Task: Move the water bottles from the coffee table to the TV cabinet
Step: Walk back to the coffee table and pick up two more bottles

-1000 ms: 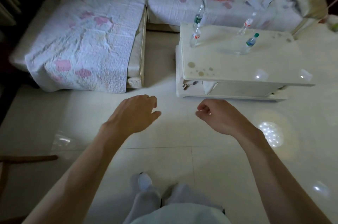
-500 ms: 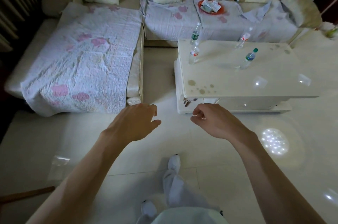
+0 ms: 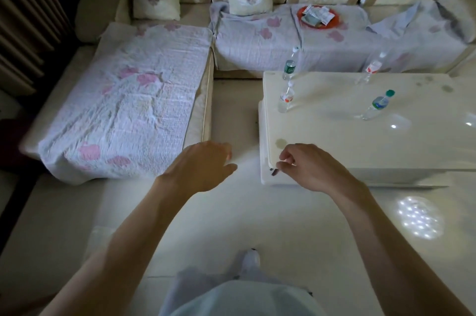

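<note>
Water bottles (image 3: 286, 96) on coffee table (image 3: 334, 140) bear red, green, blue labels, unreadable.

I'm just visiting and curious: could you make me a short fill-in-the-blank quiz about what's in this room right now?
1. The number of water bottles standing on the coffee table is ____.
2. The bottle with the teal cap has a label coloured ____.
3. The orange plate of packets lies on the ____.
4. The left hand and right hand hold ____.

Missing words: four; blue; sofa; nothing
</note>
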Demonstrator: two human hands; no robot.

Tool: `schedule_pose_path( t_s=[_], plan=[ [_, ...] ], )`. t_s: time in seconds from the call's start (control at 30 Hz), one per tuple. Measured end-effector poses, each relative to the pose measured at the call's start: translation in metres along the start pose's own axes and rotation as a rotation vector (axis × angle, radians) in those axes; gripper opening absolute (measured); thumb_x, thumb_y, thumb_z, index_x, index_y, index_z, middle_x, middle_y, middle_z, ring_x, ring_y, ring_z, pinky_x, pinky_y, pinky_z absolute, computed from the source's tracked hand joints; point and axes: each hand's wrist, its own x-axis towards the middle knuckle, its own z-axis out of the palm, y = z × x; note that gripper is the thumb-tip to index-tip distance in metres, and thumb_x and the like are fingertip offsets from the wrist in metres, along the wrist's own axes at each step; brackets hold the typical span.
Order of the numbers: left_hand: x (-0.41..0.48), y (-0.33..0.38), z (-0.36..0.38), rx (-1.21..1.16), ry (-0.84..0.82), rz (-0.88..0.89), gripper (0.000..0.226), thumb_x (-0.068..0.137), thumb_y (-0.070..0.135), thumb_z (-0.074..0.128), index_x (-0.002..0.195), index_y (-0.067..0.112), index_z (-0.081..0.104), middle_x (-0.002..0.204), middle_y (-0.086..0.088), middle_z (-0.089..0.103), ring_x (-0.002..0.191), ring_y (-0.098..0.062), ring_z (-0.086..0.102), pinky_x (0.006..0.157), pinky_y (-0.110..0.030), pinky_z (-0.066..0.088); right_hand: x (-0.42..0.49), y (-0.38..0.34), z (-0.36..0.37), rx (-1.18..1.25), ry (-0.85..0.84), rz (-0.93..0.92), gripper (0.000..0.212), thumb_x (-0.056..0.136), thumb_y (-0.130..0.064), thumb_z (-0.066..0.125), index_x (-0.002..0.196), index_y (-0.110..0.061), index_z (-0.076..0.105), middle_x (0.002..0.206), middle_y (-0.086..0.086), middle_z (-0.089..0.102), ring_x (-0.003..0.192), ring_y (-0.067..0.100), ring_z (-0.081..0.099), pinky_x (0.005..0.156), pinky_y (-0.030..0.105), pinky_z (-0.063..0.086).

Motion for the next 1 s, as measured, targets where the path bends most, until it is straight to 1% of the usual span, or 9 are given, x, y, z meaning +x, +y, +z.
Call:
schedule_pose_path(
  t_s=[0.1, 0.2, 0.3, 0.37, 0.47, 0.6, 0.8, 0.9, 1.0],
  plan=[
    [0.023, 0.001, -0.001, 0.009, -0.031, 0.014, 0.031, 0.092, 0.048, 0.051, 0.108, 0.023, 0.058, 0.109, 0.005, 0.067, 0.097, -0.018, 0.064, 0.085, -0.032, 0.051, 0.027, 0.005, -0.010, 0.000, -0.006, -0.001, 0.031, 0.094, -0.040, 0.053, 0.115, -0.019, 0.063, 0.119, 0.001, 0.066, 0.111, 0.021, 0.059, 0.087, 0.031, 0.044],
    [0.048, -0.008, -0.003, 0.021, -0.028, 0.020, 0.032, 0.092, 0.048, 0.050, 0.109, 0.021, 0.058, 0.109, 0.004, 0.066, 0.097, -0.020, 0.064, 0.083, -0.031, 0.048, 0.055, 0.006, -0.016, -0.013, -0.027, 0.000, 0.031, 0.095, -0.040, 0.053, 0.115, -0.019, 0.063, 0.120, 0.000, 0.066, 0.113, 0.020, 0.059, 0.088, 0.030, 0.044],
    [0.075, -0.025, -0.007, 0.021, -0.023, 0.029, 0.032, 0.093, 0.048, 0.049, 0.108, 0.021, 0.057, 0.106, 0.002, 0.065, 0.094, -0.021, 0.064, 0.082, -0.033, 0.051, 0.085, 0.002, -0.020, -0.023, -0.044, 0.005, 0.032, 0.095, -0.041, 0.052, 0.115, -0.019, 0.062, 0.121, -0.001, 0.065, 0.114, 0.020, 0.058, 0.088, 0.031, 0.044],
    [0.096, -0.041, -0.011, 0.023, -0.034, 0.045, 0.032, 0.093, 0.047, 0.049, 0.107, 0.020, 0.057, 0.104, 0.001, 0.065, 0.092, -0.021, 0.064, 0.079, -0.031, 0.050, 0.107, -0.003, -0.023, -0.024, -0.054, 0.015, 0.032, 0.095, -0.041, 0.052, 0.117, -0.018, 0.062, 0.121, -0.001, 0.065, 0.114, 0.020, 0.058, 0.090, 0.031, 0.045],
    [0.132, -0.071, -0.018, 0.017, -0.047, 0.056, 0.032, 0.093, 0.046, 0.049, 0.108, 0.019, 0.057, 0.103, 0.001, 0.065, 0.091, -0.020, 0.064, 0.076, -0.029, 0.046, 0.144, -0.013, -0.028, -0.015, -0.061, 0.055, 0.032, 0.095, -0.040, 0.051, 0.117, -0.019, 0.062, 0.115, 0.000, 0.068, 0.113, 0.019, 0.059, 0.092, 0.032, 0.047],
    [0.182, -0.115, -0.041, 0.012, -0.067, 0.105, 0.033, 0.094, 0.044, 0.049, 0.112, 0.018, 0.058, 0.104, -0.002, 0.065, 0.093, -0.023, 0.064, 0.081, -0.033, 0.050, 0.196, -0.033, -0.036, -0.015, -0.062, 0.118, 0.033, 0.095, -0.041, 0.052, 0.117, -0.019, 0.063, 0.120, -0.002, 0.065, 0.113, 0.019, 0.058, 0.091, 0.031, 0.046],
    [0.250, -0.181, -0.077, 0.053, -0.054, 0.188, 0.031, 0.094, 0.043, 0.047, 0.108, 0.017, 0.058, 0.101, -0.002, 0.063, 0.093, -0.024, 0.065, 0.080, -0.037, 0.052, 0.259, -0.070, -0.052, 0.032, -0.055, 0.209, 0.033, 0.094, -0.038, 0.053, 0.119, -0.017, 0.063, 0.118, -0.001, 0.068, 0.114, 0.019, 0.059, 0.094, 0.032, 0.046],
    [0.279, -0.196, -0.089, 0.076, -0.083, 0.210, 0.033, 0.093, 0.042, 0.047, 0.109, 0.016, 0.058, 0.106, -0.004, 0.065, 0.098, -0.025, 0.063, 0.085, -0.038, 0.052, 0.280, -0.079, -0.057, 0.058, -0.061, 0.244, 0.034, 0.093, -0.039, 0.053, 0.118, -0.017, 0.063, 0.119, 0.000, 0.067, 0.111, 0.019, 0.060, 0.094, 0.034, 0.048],
    [0.303, -0.196, -0.095, 0.030, -0.088, 0.255, 0.032, 0.093, 0.044, 0.047, 0.105, 0.015, 0.058, 0.106, -0.005, 0.065, 0.099, -0.024, 0.062, 0.083, -0.037, 0.051, 0.296, -0.080, -0.058, 0.067, -0.076, 0.275, 0.034, 0.093, -0.039, 0.054, 0.117, -0.016, 0.063, 0.120, 0.000, 0.067, 0.111, 0.019, 0.061, 0.093, 0.034, 0.048]
  ],
)
